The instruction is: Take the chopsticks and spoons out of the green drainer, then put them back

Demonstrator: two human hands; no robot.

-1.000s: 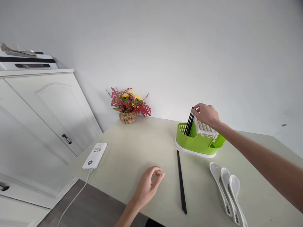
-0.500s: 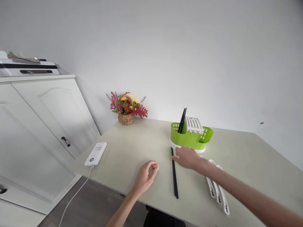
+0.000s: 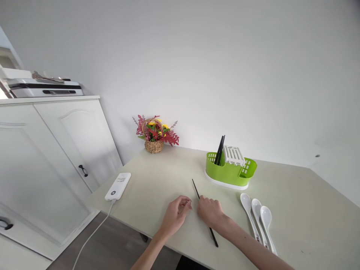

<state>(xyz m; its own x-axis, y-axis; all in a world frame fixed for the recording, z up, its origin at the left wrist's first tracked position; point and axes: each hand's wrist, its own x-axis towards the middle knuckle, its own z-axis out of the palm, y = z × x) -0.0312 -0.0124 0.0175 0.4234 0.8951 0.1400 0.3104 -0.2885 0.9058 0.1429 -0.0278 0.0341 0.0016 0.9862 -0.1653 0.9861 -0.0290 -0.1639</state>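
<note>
My right hand (image 3: 211,213) is closed around the middle of a pair of black chopsticks (image 3: 213,238), which slant across the table in front of me. Their thin ends point away from me, to the left of the hand. Beside it, my left hand (image 3: 174,213) rests by the table with thumb and fingertips curled together in a ring; nothing shows in it. Further back stands a green utensil caddy (image 3: 227,172) on a white base. Black chopsticks (image 3: 219,150) lean upright in its left compartment, and a white slotted rack (image 3: 234,155) tops the middle.
Three white spoons (image 3: 266,217) lie side by side right of my right arm. A white power bank (image 3: 118,186) with a cable is at the table's left edge. A flower basket (image 3: 154,145) stands at the back by the wall. White cabinets (image 3: 92,123) are at the left.
My right hand has moved down and left from beside the caddy and now grips the chopsticks, which have turned slantwise. My left hand has barely moved. The view has shifted slightly.
</note>
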